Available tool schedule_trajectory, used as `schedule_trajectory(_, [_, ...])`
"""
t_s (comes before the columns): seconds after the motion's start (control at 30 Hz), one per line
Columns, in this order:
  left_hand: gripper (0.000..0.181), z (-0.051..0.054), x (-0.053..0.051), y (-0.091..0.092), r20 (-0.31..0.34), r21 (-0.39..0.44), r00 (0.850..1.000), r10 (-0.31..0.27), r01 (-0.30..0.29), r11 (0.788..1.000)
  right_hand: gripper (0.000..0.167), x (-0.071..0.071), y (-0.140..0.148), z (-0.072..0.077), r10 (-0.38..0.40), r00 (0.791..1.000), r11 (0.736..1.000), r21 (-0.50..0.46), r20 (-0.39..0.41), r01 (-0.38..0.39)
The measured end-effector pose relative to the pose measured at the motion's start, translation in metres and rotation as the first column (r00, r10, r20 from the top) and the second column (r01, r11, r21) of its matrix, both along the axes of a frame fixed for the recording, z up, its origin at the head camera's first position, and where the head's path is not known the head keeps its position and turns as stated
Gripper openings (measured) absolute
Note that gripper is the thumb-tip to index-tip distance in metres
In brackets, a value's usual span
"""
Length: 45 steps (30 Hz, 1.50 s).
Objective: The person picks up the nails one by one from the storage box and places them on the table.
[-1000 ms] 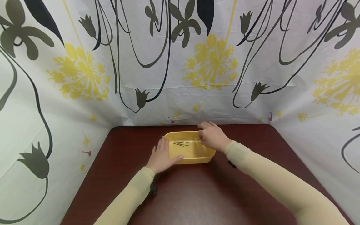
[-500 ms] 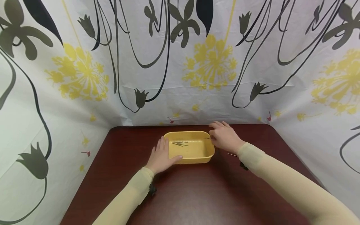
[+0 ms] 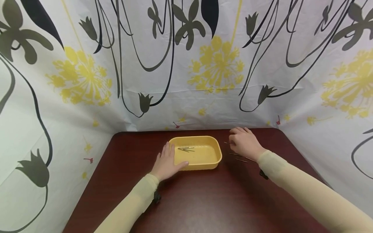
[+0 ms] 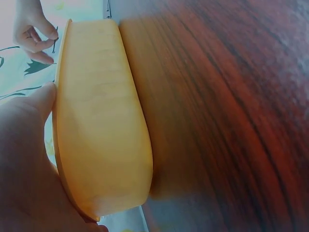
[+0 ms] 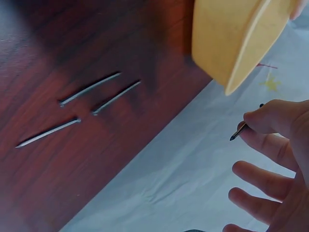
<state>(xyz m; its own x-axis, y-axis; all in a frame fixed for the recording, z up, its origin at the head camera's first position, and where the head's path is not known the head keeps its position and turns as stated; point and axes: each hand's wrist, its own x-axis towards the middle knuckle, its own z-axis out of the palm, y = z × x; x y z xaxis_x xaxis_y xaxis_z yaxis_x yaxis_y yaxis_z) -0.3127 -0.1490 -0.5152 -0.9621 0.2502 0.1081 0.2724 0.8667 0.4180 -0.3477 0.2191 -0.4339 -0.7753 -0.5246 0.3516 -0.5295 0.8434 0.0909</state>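
Observation:
A yellow tray (image 3: 201, 166) stands near the table's back edge, with several nails (image 3: 186, 149) lying in its left part. Over its left end rests my left hand (image 3: 166, 163), fingers straight along the rim and thumb on the front rim. My right hand (image 3: 246, 142) is right of the tray, above the table; in the right wrist view its thumb and forefinger pinch one nail (image 5: 239, 131), the other fingers loosely spread. Below it, three nails (image 5: 48, 133) lie on the tabletop beside the tray.
The dark red-brown table (image 3: 204, 200) runs up to a patterned white cloth (image 3: 175, 77), which hangs behind it and along both sides. Dark wrist cameras sit under both sleeves.
My right hand has moved right, from over the tray's right end to beyond it, still pinching a nail. Nails on the table have come into view. My left hand stays on the tray.

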Motion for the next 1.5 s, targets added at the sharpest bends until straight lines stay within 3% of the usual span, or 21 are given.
schedule_trajectory(0.2, [0.114,-0.001,0.000,0.000,-0.001,0.008,1.000,-0.002,0.002,1.000,0.013,0.004,0.011,-0.012,-0.034,0.999,0.999,0.003,0.010,0.034])
schedule_trajectory(0.7, [0.116,-0.003,-0.001,-0.001,-0.004,0.005,1.000,-0.003,0.003,1.000,0.014,0.009,0.027,-0.066,-0.080,0.994,0.995,0.068,0.077,0.075])
schedule_trajectory(1.13, [0.117,-0.002,-0.002,0.000,-0.002,0.001,1.000,0.002,-0.002,1.000,0.026,0.009,0.025,-0.080,-0.079,0.993,0.993,0.094,0.089,0.070])
schedule_trajectory(1.5, [0.119,-0.002,-0.002,-0.001,0.010,0.002,1.000,0.001,-0.001,1.000,0.029,0.012,0.026,-0.080,-0.079,0.992,0.993,0.097,0.099,0.069])
